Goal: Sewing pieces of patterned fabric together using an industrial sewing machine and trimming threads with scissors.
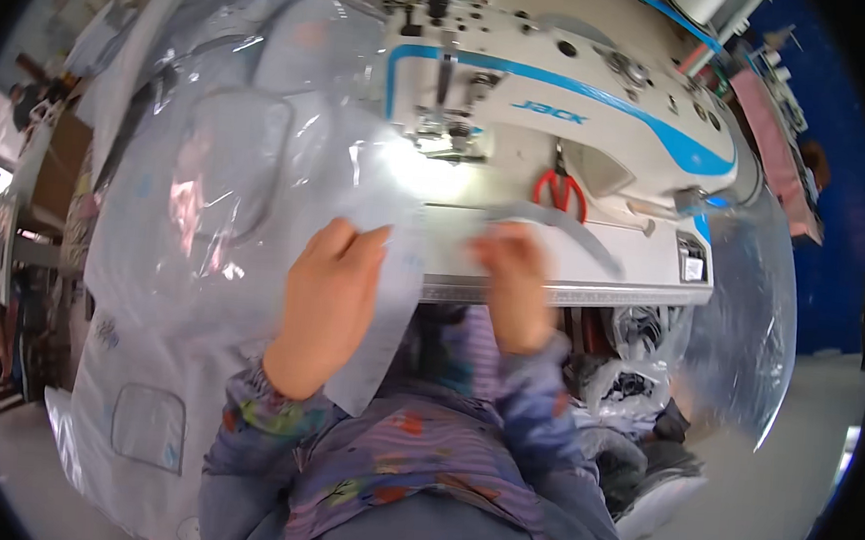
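A translucent white plastic sheet (219, 305) spreads over the left side of the sewing table. My left hand (330, 298) is closed on it near its right edge, fingertips pinched together. My right hand (517, 281) hovers at the table's front edge, smeared by motion, so its grip does not show. Just beyond it a curved grey strip (587, 243) lies across the table; whether the hand touches it I cannot tell. A white and blue sewing machine (564, 104) stands ahead, its lamp lighting the needle area. Red-handled scissors (560, 193) rest under its arm.
A metal ruler edge (591, 295) runs along the table front. Bagged dark items (635, 385) sit below at the right, beside a hanging clear plastic sheet (740, 322). Thread spools and a pink cloth (777, 144) are at the far right.
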A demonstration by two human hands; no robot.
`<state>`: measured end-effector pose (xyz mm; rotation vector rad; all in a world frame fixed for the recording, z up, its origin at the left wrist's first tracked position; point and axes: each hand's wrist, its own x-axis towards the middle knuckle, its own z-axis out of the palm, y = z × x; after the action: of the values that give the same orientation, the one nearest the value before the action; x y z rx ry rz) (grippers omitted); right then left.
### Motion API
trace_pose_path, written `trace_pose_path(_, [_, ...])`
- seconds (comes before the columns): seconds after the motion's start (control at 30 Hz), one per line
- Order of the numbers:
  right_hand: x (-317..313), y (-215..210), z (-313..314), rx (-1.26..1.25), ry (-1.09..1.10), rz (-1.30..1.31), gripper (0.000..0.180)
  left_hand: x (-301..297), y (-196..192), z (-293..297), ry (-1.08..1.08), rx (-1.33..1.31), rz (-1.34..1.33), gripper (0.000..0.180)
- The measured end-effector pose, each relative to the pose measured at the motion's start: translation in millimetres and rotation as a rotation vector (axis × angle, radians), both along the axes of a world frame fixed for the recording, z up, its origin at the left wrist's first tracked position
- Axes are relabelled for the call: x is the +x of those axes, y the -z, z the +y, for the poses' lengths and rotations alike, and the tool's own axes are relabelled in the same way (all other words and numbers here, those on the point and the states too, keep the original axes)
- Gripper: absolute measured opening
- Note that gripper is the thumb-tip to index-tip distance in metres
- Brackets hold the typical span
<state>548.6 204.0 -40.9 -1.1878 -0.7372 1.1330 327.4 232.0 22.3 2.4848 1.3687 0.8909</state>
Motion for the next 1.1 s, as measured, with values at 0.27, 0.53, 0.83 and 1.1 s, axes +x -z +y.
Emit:
trace_pose_path(0.27, [-99.5, 30.4, 42.7, 0.278, -0.321, -0.613, 0.022, 16.6, -19.6, 17.7, 0.041, 0.081, 0.115, 0.021])
trace_pose_path(0.53, [-54.0, 32.4, 34.3, 0.094, -0.015, -0.994, 0.014, -4.3, 65.2, -4.8, 0.026, -0.244, -0.262, 0.01])
trace_pose_path(0.83, [-60.5, 34.2, 40.6, -0.071, -0.039, -1.108, 0.021, 5.0, 56.1, -4.5, 0.103, -0.026, -0.045, 0.015])
trace_pose_path(1.1, [-38.2, 26.8, 22.5, -0.187, -0.205, -0.685, 0.019, 4.4, 80.4, -1.6, 0.134, -0.076, -0.024, 0.03])
